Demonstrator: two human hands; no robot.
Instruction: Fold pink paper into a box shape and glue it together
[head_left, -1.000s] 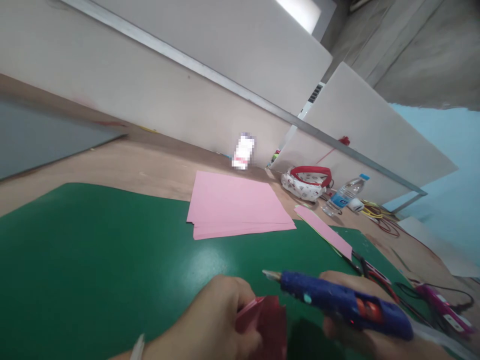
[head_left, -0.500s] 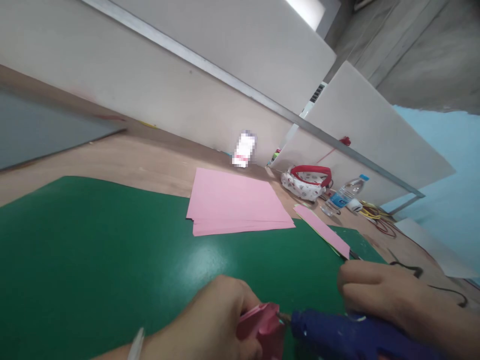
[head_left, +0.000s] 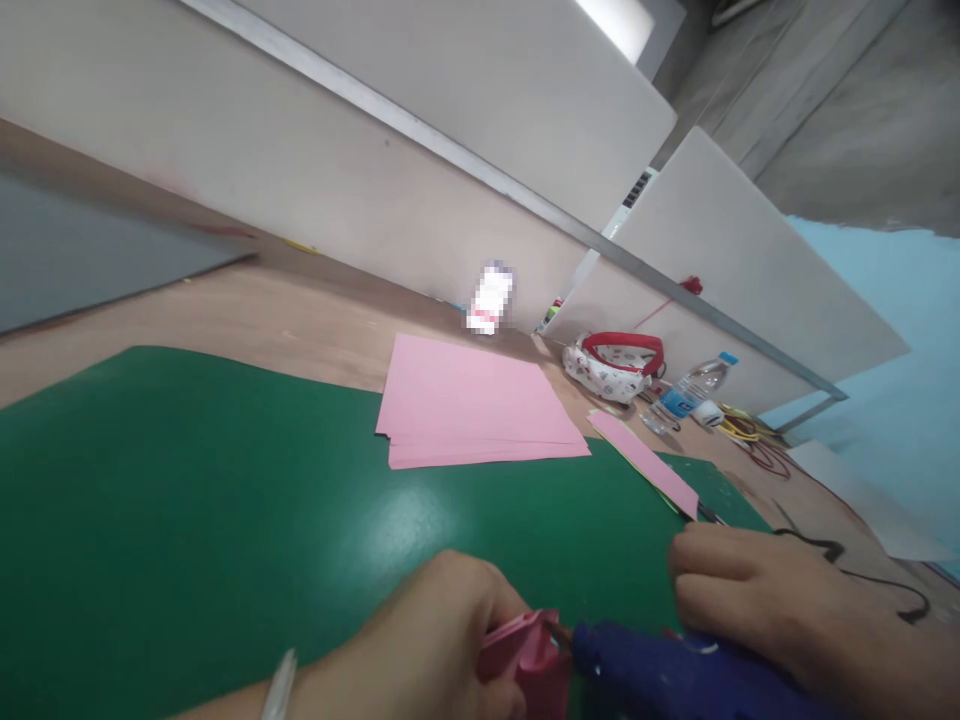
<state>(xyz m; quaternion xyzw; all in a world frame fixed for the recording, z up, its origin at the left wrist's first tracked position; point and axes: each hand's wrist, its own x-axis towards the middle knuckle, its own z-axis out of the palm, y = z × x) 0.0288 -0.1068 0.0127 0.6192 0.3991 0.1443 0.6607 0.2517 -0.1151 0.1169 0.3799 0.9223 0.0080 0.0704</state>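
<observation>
Low in the head view, my left hand is closed on a folded piece of pink paper. My right hand is wrapped round a dark blue glue gun, whose nozzle touches the upper edge of the folded paper. The lower part of the glue gun is cut off by the frame. Beyond my hands, a stack of pink sheets lies partly on the green mat.
Narrow pink strips lie right of the stack. Behind them are a white pouch with a red rim, a water bottle and coiled cables. A blurred phone leans by the partition.
My right hand and the glue gun have shifted slightly left, and the nozzle reaches a little further over the folded paper. My left hand still grips the paper.
</observation>
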